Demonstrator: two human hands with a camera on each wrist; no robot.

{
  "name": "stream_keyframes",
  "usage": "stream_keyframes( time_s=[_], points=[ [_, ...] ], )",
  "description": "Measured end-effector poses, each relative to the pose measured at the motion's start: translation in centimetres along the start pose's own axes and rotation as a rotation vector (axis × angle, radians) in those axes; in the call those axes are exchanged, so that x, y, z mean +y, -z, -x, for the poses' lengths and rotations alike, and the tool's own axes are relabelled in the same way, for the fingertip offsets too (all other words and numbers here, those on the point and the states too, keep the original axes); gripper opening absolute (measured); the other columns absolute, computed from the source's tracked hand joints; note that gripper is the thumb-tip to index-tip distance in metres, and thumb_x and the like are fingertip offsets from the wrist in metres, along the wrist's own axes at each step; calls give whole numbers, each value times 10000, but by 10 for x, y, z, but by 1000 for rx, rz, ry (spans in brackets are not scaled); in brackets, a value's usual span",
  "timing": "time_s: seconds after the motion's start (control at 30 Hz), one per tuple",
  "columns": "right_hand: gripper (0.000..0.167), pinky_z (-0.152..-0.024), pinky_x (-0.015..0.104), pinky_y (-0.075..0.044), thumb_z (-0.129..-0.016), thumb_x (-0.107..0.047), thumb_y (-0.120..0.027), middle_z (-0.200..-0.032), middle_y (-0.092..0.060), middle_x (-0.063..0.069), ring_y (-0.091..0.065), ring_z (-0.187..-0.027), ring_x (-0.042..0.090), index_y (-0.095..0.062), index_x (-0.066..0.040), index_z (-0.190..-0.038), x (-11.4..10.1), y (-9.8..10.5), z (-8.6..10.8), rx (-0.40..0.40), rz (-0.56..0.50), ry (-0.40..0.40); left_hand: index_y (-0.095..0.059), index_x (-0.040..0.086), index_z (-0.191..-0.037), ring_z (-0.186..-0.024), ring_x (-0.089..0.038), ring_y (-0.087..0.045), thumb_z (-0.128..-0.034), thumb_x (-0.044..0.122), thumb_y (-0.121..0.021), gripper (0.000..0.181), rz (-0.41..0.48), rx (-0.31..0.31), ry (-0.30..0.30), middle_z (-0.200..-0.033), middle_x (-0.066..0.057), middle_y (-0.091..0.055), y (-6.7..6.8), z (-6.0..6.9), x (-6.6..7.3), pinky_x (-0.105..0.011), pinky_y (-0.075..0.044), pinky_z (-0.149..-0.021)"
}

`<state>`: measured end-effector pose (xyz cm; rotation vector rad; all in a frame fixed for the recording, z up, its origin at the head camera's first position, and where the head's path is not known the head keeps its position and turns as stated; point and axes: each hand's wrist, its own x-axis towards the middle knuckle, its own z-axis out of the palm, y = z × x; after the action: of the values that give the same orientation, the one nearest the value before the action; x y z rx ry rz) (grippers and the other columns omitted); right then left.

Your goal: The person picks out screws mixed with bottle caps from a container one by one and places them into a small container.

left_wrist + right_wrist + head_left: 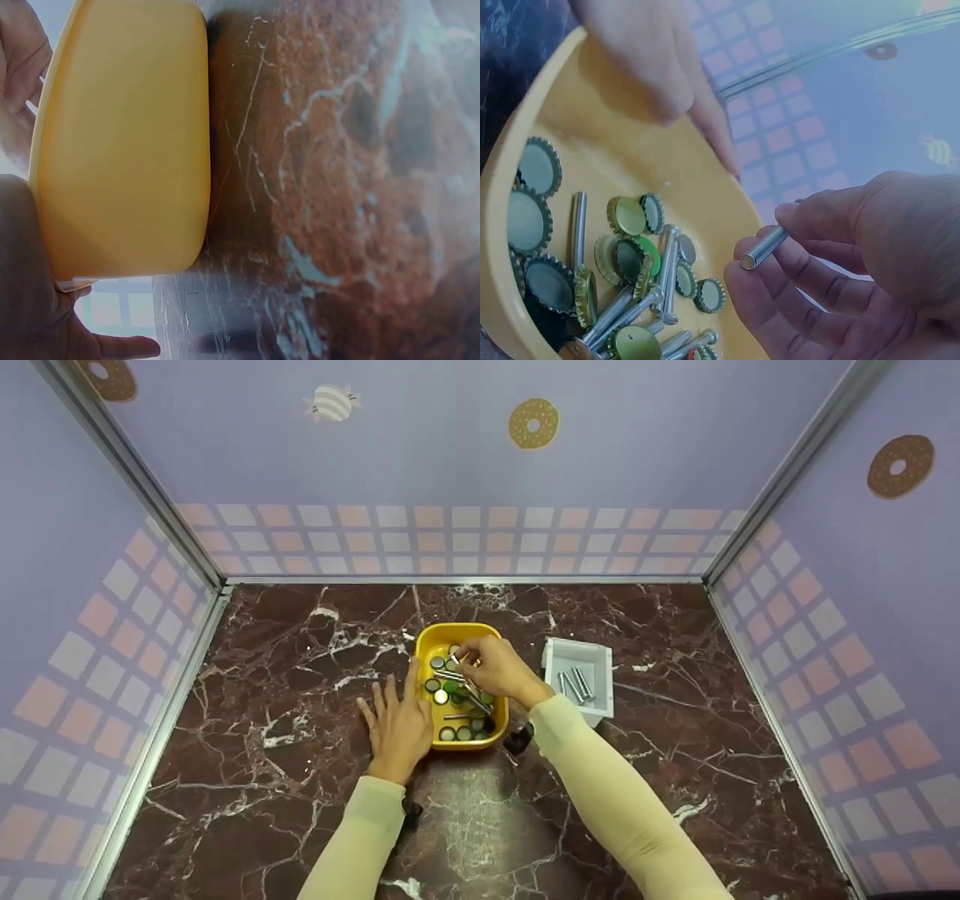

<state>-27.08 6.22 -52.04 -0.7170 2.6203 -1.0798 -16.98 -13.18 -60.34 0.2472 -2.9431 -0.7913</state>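
A yellow bin [463,746] holds bottle caps [448,733] and silver bolts [667,274] mixed together. Against its left side rests my left hand [399,729], fingers straight and spread, the edge of the hand at the rim. My right hand [496,666] is over the bin's inside and pinches one bolt [765,247] between thumb and fingers, its threaded end showing in the right wrist view. In the left wrist view, the bin's outer wall [127,142] hides its contents.
To the right of the bin stands a grey-white box [609,660] with several bolts [576,684] lying in it. Both containers are on a dark red marbled table [285,810]. Lilac panels with printed squares [465,540] enclose the back and both sides.
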Motion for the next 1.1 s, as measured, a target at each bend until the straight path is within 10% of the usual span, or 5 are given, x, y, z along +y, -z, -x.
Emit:
stream_keyframes(
  time_s=[0.73,1.1],
  points=[
    [302,-800,336,-710,-1093,-102,-803,-1166,-870,178,-808,-977,228,-818,-30,-1386,9,2,44,166,-298,-55,-208,368,-1887,-1758,-665,-201,-1218,272,-419,708,18,9,4,-1853,-358,-352,-2,-2,0,-870,-11,-1416],
    [364,-848,695,-722,-1086,-20,-764,-1134,-827,223,-810,-921,303,-764,31,-1447,19,5,66,237,-539,-123,-223,364,-1884,-1763,-657,-196,-1213,264,-406,702,21,10,7,-1854,-354,-354,-2,0,0,-866,-12,-1418]
  ],
)
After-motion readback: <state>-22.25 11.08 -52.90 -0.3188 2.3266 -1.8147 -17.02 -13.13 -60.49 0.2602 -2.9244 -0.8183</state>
